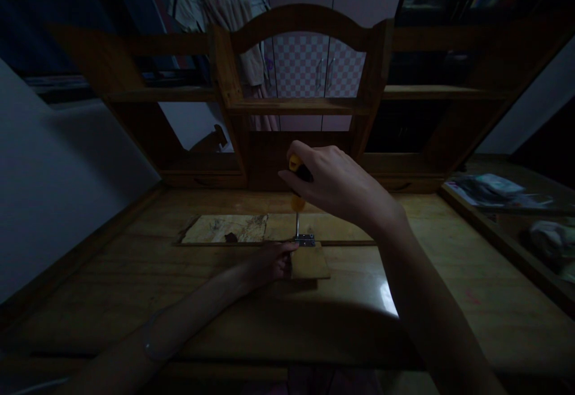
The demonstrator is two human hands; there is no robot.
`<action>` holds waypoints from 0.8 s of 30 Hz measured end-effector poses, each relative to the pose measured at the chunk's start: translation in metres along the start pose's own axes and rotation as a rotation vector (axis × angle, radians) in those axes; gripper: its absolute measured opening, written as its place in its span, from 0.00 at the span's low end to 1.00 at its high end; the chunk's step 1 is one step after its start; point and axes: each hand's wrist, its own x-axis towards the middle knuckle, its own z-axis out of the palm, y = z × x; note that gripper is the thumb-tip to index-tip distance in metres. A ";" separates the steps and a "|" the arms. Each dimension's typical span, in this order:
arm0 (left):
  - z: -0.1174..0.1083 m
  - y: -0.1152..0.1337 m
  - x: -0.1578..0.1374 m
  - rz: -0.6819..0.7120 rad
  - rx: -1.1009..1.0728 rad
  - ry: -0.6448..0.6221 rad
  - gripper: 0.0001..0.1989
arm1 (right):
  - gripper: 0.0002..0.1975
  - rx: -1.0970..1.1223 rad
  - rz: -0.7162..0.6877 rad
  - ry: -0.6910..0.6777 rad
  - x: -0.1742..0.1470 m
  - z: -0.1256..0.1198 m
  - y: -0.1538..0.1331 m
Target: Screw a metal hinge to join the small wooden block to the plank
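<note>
In my right hand (327, 173) is a screwdriver (297, 203) with a yellow and black handle, held upright. Its metal shaft points down to a small metal hinge (306, 240), and the tip meets the hinge's left side. The hinge joins a short wooden block (309, 262) to a long thin board (332, 227) lying across the desk. With fingers closed on the block's left edge, my left hand (278, 258) steadies it close to the hinge. Bark-like dark marks show on a pale stretch of the board's left part.
The wooden desk (179, 281) has a raised shelf unit (300, 105) along its back. Clothes (242, 30) hang behind it, before a checkered cabinet (299, 63). Papers and plastic-wrapped items (498, 188) lie on a surface at the right. A white wall (63, 191) borders the left side.
</note>
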 end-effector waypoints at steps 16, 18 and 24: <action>0.006 0.006 -0.005 -0.023 0.050 0.059 0.17 | 0.09 0.114 -0.028 0.215 -0.007 -0.020 0.014; 0.003 0.007 -0.005 -0.029 0.100 0.051 0.19 | 0.09 0.115 -0.019 0.252 -0.009 -0.026 0.017; -0.005 0.014 -0.012 -0.051 0.340 0.018 0.25 | 0.11 0.120 0.015 0.318 -0.015 -0.040 0.024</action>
